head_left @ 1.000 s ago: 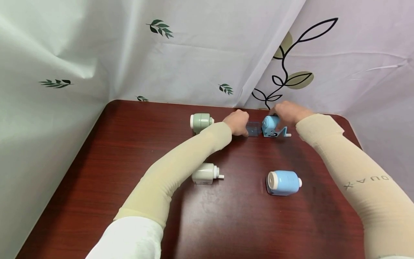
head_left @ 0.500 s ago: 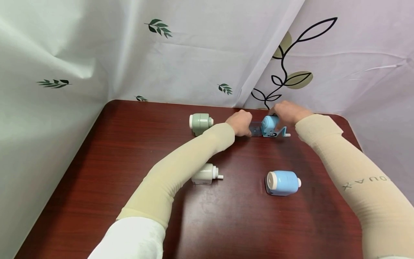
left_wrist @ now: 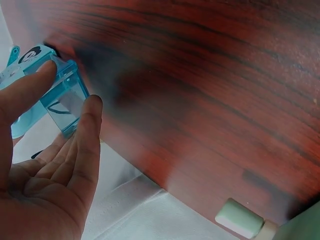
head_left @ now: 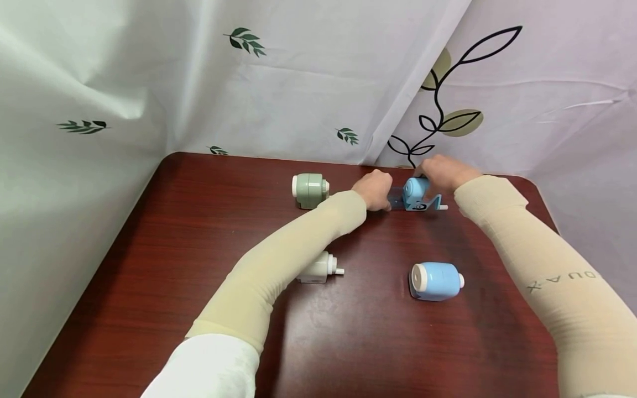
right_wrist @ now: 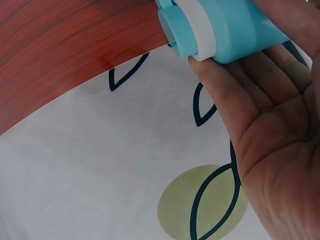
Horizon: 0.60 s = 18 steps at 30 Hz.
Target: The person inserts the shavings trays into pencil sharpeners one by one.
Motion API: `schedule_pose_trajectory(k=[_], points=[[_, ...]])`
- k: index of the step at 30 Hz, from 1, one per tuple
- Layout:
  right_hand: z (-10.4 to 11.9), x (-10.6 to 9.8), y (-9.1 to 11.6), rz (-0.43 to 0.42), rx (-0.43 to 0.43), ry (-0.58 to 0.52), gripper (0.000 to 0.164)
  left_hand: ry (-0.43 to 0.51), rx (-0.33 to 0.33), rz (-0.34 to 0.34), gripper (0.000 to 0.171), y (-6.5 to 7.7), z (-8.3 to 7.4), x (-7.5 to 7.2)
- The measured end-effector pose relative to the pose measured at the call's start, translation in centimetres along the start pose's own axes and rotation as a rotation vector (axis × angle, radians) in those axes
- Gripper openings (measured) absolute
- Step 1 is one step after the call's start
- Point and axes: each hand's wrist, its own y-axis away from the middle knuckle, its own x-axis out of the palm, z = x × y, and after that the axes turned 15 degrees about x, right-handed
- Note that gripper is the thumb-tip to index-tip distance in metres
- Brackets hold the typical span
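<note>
A light blue crank pencil sharpener (head_left: pixel 414 193) stands near the table's back edge, its crank (head_left: pixel 439 203) pointing right. My right hand (head_left: pixel 443 172) grips its body from the back and right; in the right wrist view the fingers and thumb lie round the blue body (right_wrist: pixel 240 27). On the left side, a clear drawer (head_left: pixel 396 198) sticks out of the sharpener. My left hand (head_left: pixel 373 189) pinches this drawer; the left wrist view has the thumb on one side of the clear box (left_wrist: pixel 67 106) and the fingers on the other. How deep the drawer sits is partly hidden.
A green sharpener (head_left: pixel 309 191) stands left of my left hand. Nearer lie a grey-white one (head_left: pixel 318 268), partly behind my left sleeve, and a blue one (head_left: pixel 436 281) at front right. A patterned white curtain (head_left: pixel 288 99) hangs behind the table (head_left: pixel 199 221).
My left hand has moved a little to the right, toward the sharpener. Less of the clear drawer shows between hand and body. The right hand and sharpener stay put.
</note>
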Motion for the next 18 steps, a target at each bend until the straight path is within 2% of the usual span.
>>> schedule_pose_trajectory(k=[18], points=[[0.14,0.07,0.1,-0.003,0.004,0.013,0.05,-0.007,0.007,-0.026,0.022,-0.57,-0.43,0.42]])
